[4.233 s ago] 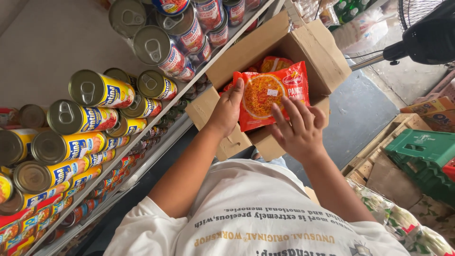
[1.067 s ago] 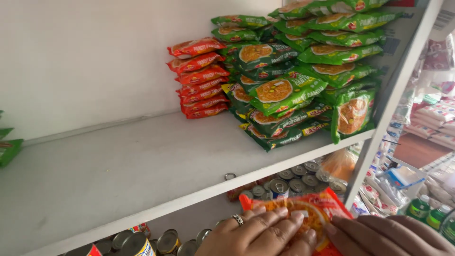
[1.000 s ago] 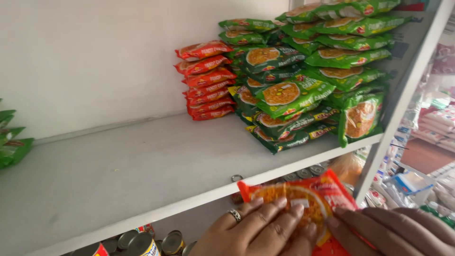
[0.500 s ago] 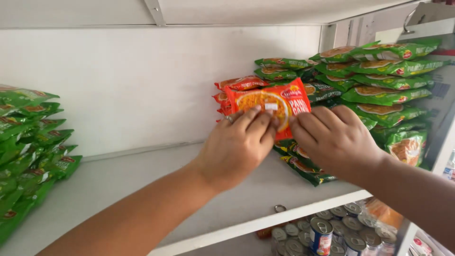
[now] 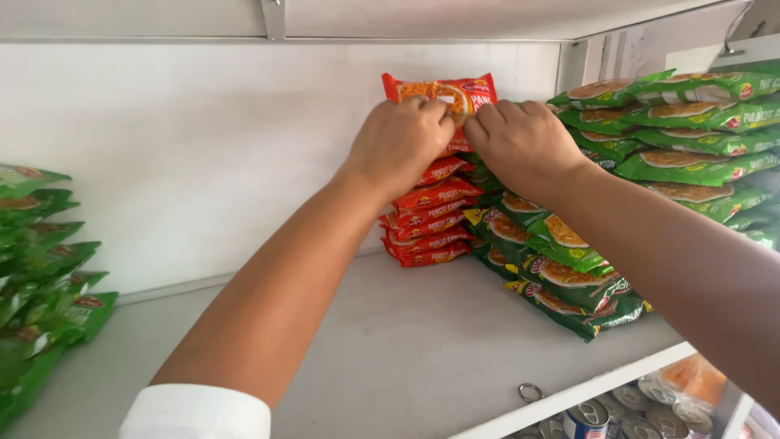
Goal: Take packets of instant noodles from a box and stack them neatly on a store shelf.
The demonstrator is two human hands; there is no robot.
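— Head view: what do the hands hold?
— The left hand (image 5: 398, 145) and right hand (image 5: 520, 146) are both clamped on an orange noodle packet (image 5: 445, 91), held flat at the top of the red packet stack (image 5: 428, 219) against the far wall.

— What's around it?
— Green packet piles (image 5: 674, 146) just right of the stack, more green packets (image 5: 41, 268) at far left, all on the white shelf (image 5: 422, 349). Cans (image 5: 601, 410) sit below, near right.
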